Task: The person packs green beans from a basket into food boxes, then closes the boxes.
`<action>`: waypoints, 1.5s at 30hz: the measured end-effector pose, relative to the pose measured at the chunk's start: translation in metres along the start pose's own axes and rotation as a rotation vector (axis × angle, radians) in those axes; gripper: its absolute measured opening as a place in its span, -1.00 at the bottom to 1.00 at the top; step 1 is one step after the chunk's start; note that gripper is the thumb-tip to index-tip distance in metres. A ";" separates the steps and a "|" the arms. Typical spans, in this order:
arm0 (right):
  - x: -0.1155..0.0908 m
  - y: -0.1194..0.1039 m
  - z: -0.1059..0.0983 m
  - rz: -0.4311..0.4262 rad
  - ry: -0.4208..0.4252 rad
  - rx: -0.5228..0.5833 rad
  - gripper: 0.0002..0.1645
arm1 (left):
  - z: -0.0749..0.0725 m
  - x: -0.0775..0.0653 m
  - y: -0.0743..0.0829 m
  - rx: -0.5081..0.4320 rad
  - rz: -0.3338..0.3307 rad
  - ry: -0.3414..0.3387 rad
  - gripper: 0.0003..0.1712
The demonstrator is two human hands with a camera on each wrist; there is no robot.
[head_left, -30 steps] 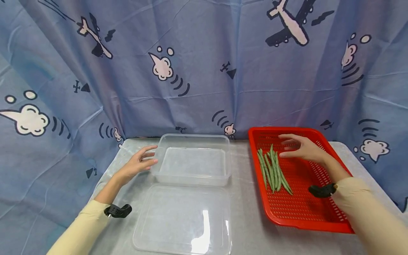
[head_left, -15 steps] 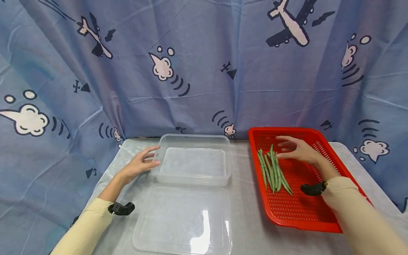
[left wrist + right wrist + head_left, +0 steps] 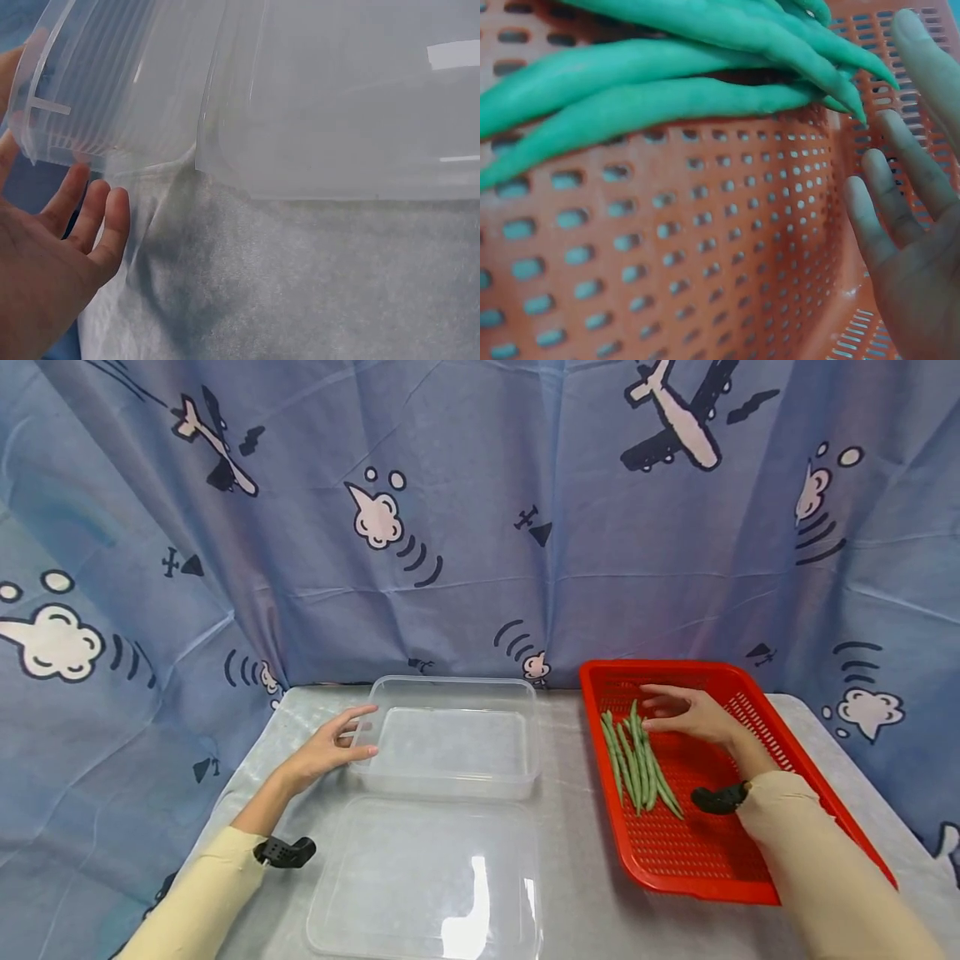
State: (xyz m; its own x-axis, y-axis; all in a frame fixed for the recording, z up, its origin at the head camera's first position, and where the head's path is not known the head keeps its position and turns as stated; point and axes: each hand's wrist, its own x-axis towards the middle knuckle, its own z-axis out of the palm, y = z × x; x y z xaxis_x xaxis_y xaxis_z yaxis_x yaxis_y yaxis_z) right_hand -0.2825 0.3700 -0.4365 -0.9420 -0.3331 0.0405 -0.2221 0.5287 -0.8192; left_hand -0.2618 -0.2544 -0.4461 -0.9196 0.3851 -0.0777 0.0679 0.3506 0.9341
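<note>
Green slender beans, perforated red basket, clear box

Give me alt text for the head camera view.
A right hand hovers beside green beans in a red basket; the left hand is at the left end of a clear container. A clear lid lies in front, and a patterned blue curtain hangs behind.

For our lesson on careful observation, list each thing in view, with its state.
Transparent box: upright, uncovered
Lid: off, lying flat
Red basket: upright, holding beans
Green beans: whole, loosely bunched
Left hand: fingers parted, at the box's left end
Right hand: fingers parted, holding nothing
Curtain: hanging, creased
</note>
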 end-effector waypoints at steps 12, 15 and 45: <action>0.010 0.003 0.014 0.066 -0.031 0.039 -0.20 | 0.000 -0.004 -0.005 -0.022 0.030 0.001 0.01; 0.012 0.007 0.016 0.074 -0.030 0.055 -0.21 | 0.000 -0.004 -0.005 -0.019 0.025 0.002 0.03; 0.015 -0.001 0.010 0.071 -0.010 0.156 -0.55 | 0.000 0.001 -0.008 -0.011 0.044 0.012 0.00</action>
State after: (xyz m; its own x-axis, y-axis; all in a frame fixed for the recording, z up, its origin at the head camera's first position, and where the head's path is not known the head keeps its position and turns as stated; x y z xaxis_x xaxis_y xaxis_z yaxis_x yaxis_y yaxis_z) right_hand -0.2942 0.3564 -0.4411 -0.9513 -0.3073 -0.0253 -0.1130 0.4235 -0.8988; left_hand -0.2634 -0.2561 -0.4535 -0.9202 0.3901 -0.0325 0.1044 0.3245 0.9401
